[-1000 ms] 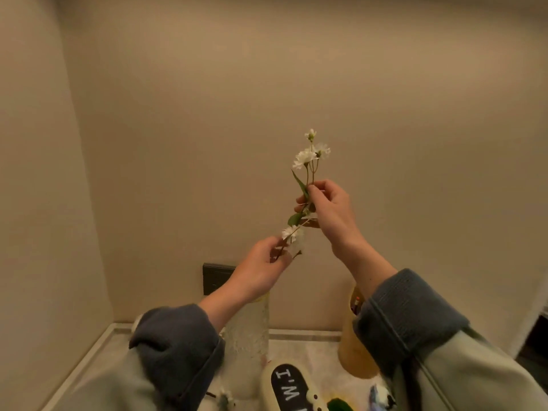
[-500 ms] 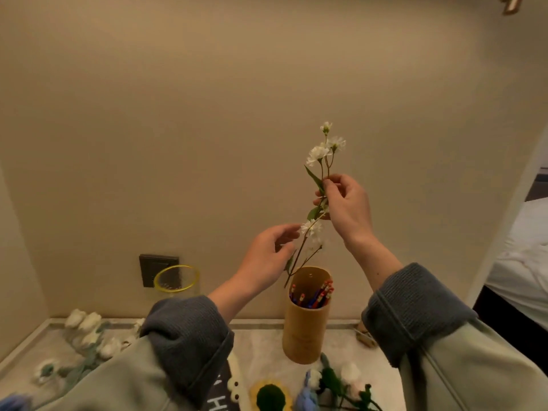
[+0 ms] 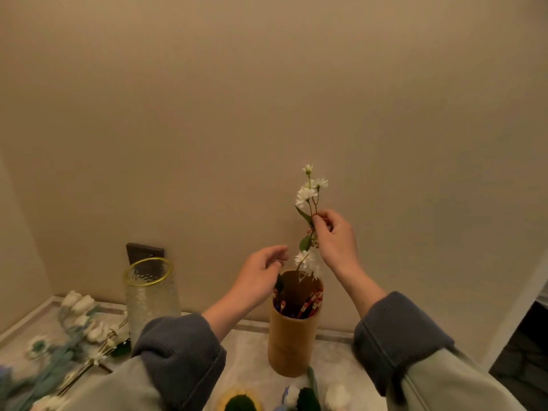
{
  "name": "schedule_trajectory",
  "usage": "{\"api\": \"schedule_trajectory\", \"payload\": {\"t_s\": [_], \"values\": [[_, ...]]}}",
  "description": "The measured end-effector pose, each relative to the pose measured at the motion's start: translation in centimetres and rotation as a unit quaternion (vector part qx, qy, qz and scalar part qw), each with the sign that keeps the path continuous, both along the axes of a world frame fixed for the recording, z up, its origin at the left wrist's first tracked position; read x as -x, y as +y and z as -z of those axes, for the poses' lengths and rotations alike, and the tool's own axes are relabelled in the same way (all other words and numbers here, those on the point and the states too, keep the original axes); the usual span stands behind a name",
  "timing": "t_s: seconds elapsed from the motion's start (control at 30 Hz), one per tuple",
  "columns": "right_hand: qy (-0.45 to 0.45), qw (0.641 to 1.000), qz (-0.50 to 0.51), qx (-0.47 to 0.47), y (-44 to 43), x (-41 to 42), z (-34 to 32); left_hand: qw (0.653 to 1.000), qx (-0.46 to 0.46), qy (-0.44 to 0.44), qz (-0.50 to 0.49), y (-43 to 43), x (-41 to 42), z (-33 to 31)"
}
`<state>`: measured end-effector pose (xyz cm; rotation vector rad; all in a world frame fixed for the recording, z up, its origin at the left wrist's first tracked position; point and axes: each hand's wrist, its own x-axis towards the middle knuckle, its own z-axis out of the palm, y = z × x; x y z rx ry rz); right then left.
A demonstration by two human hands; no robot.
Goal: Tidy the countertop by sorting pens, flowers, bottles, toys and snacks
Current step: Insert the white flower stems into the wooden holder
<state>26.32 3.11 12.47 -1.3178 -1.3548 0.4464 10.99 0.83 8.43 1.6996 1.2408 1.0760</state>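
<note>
Right hand (image 3: 335, 238) pinches a white flower sprig (image 3: 305, 194), stem tip at the pen holder (image 3: 292, 342) just below; left hand (image 3: 258, 277) hovers beside it, fingers relaxed, empty. Left of it, more flowers (image 3: 78, 302) lie loose by the glass vase (image 3: 151, 298): sorting looks mostly undone

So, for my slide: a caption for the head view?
Right hand pinches a white-blossomed sprig over the tan cylindrical pen holder; left hand hovers open beside it.
</note>
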Motion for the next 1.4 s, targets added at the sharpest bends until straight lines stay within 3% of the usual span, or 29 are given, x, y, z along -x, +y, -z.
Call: {"api": "schedule_trajectory", "payload": {"t_s": [0.27, 0.57, 0.67, 0.8, 0.97, 1.2, 1.4], "values": [[0.096, 0.993, 0.01, 0.074, 0.5, -0.5, 5.7, 0.999, 0.017, 0.015, -0.037, 0.2, 0.3, 2.0], [0.141, 0.981, 0.067, 0.114, -1.8, -0.7, 6.6, 1.0, 0.014, 0.016, -0.023, -1.8, 0.6, 1.9], [0.175, 0.974, 0.134, 0.053, -4.0, -0.4, 5.6, 1.0, 0.007, 0.005, -0.016, -2.7, 0.9, 1.6], [0.153, 0.963, 0.193, -0.109, -7.3, 1.2, 3.9, 1.0, -0.004, -0.018, -0.017, -3.9, 2.2, 1.3], [0.081, 0.978, 0.098, -0.167, -9.1, 5.8, 2.4, 0.999, -0.014, -0.043, -0.019, -5.3, 5.2, 0.9], [0.05, 0.993, -0.046, -0.093, -9.4, 15.7, 2.6, 0.993, -0.029, -0.088, -0.069, -6.9, 13.9, 0.3], [0.053, 0.98, -0.191, -0.033, -9.3, 26.3, 4.4, 0.986, -0.006, -0.082, -0.143, -7.6, 24.7, 2.8]]}}
